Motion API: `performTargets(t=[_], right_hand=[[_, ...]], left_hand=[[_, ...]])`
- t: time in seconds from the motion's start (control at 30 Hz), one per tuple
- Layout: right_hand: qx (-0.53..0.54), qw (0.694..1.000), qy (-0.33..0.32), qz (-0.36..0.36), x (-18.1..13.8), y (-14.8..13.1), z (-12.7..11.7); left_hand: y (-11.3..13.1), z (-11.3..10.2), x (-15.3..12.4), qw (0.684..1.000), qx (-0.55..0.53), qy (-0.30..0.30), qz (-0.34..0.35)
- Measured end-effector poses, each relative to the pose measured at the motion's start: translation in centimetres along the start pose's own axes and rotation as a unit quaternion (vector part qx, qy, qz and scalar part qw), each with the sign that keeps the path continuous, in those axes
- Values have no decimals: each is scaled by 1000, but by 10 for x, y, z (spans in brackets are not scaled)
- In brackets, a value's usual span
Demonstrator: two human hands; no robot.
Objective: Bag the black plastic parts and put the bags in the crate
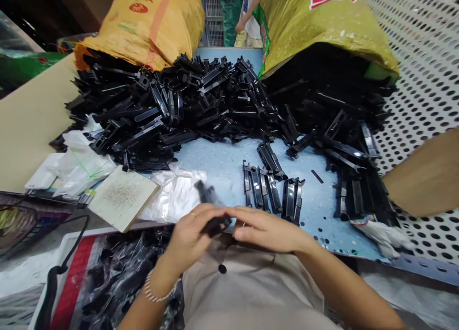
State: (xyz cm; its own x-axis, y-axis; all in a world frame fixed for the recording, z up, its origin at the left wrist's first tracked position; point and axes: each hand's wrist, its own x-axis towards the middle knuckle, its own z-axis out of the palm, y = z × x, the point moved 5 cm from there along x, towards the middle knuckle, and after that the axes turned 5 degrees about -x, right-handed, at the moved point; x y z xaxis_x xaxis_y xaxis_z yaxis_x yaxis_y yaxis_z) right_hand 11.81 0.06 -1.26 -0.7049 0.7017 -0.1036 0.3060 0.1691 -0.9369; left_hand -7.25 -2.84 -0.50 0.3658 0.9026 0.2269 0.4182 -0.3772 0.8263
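Note:
My left hand [188, 234] grips a black plastic part [215, 226], which is blurred by motion, just above the front edge of a pale blue work surface [222, 162]. My right hand [265, 229] lies against it from the other side, its fingers nearly together, and I cannot tell whether they hold the part. Just ahead, similar black parts [272, 193] stand in small rows. Behind them, a large heap of black plastic parts [172, 110] spills from two woven sacks.
A yellow sack [147, 24] and an olive sack [322, 19] lie at the back, with a person's arm [249, 14] between them. White perforated panels [423, 81] rise at right. A clear bag [174, 196], a board [122, 198], a white glove [380, 236] and a tray of bagged black parts [114, 277] lie nearby.

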Motion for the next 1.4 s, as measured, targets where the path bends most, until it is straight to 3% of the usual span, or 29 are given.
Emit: performTargets(t=[0.03,0.1,0.13,0.17,0.23,0.3,0.4,0.47,0.53,0.63,0.73,0.8,0.93,1.03,1.13,1.2,1.3,1.4], right_hand=[[-19,1000,23,1,4,3,-15],[-120,976,159,88,13,24,-59],[-205,936,234,167,15,39,-83],[-288,888,266,243,17,54,-103],[-391,816,250,345,26,79,-128],[-446,787,203,374,38,95,-138],[-474,783,178,362,47,102,-138],[-458,799,177,346,45,101,-136],[-428,834,170,304,41,96,-134],[-399,877,174,204,30,76,-132],[-396,898,183,65,24,39,-113],[-394,907,141,-43,30,16,-82],[-446,875,18,-188,55,1,-8],[-494,839,-18,-227,68,14,22],[-515,838,-23,-179,69,25,30],[-529,846,17,-59,66,28,28],[-545,826,57,129,57,26,29],[-560,806,26,192,46,23,33]], left_hand=[[-3,-20,-12,998,12,2,-54],[-15,-50,-43,984,45,-57,-166],[-24,-60,-60,968,68,-96,-221],[-35,-68,-77,948,99,-129,-275],[-57,-73,-102,904,165,-164,-359],[-74,-66,-107,888,196,-160,-383],[-84,-38,-73,934,147,-88,-314],[-87,-26,-40,955,150,10,-257],[-90,-18,-12,947,214,82,-225],[-105,-11,10,938,249,74,-228],[-123,-14,10,953,129,55,-268],[-131,-20,6,950,33,84,-299],[-136,-28,0,932,-96,148,-317],[-135,-32,-5,922,-142,178,-314],[-131,-35,-11,918,-147,210,-304],[-124,-36,-12,931,-111,223,-266],[-109,-34,-8,966,24,193,-169],[-103,-30,-6,974,124,143,-125]])
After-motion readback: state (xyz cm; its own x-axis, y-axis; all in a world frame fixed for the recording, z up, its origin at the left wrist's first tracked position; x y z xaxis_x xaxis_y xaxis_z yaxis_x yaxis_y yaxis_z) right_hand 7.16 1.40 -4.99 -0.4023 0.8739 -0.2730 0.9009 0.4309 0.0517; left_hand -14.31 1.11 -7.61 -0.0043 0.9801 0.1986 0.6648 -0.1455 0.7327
